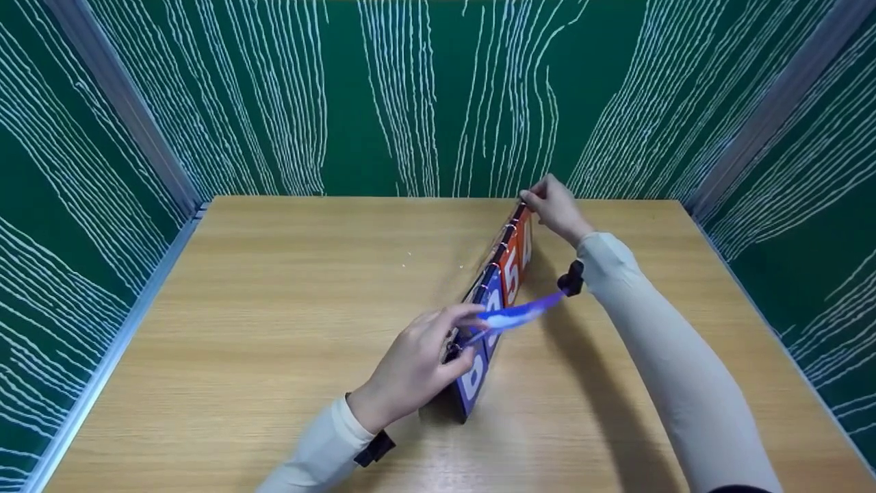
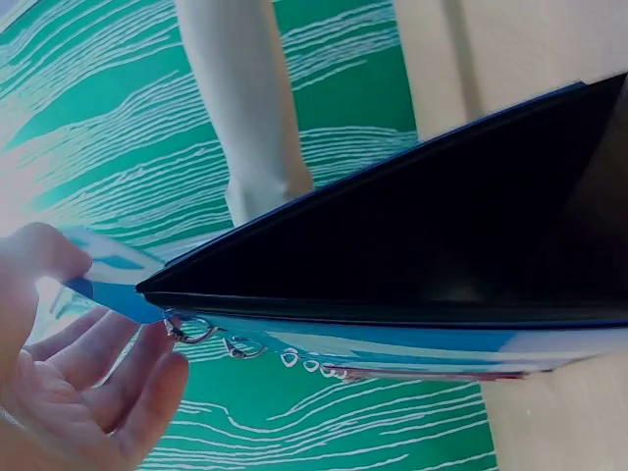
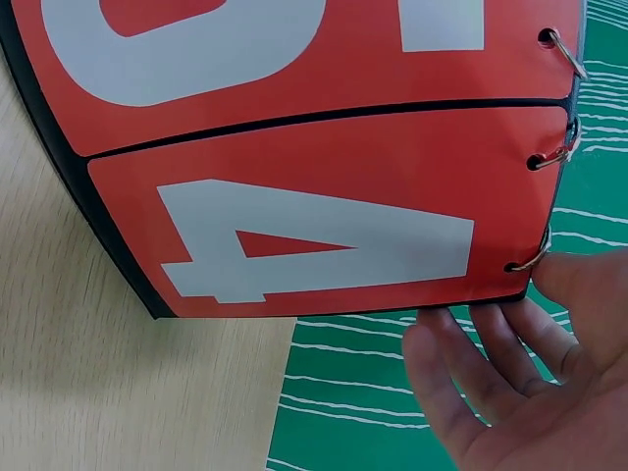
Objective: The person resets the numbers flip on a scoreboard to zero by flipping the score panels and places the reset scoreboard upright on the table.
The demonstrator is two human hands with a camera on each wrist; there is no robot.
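Observation:
A flip scoreboard (image 1: 478, 383) stands tent-like on its lower edges, running away from me, with number cards on metal rings along its top. My left hand (image 1: 417, 359) is at the near end; a blue card (image 1: 517, 315), lifted and blurred, sticks out from its fingers to the right. In the left wrist view the thumb and fingers pinch this card (image 2: 128, 299) by the ridge. At the far end my right hand (image 1: 558, 209) grips the top corner, beside the red card reading 4 (image 3: 324, 245). The number on the lifted card is unreadable.
The scoreboard stands on a wooden table (image 1: 287, 308). Green walls (image 1: 342, 103) with wavy white lines enclose the back and sides, with grey posts (image 1: 130, 103) at the corners. A few tiny white specks lie left of the scoreboard.

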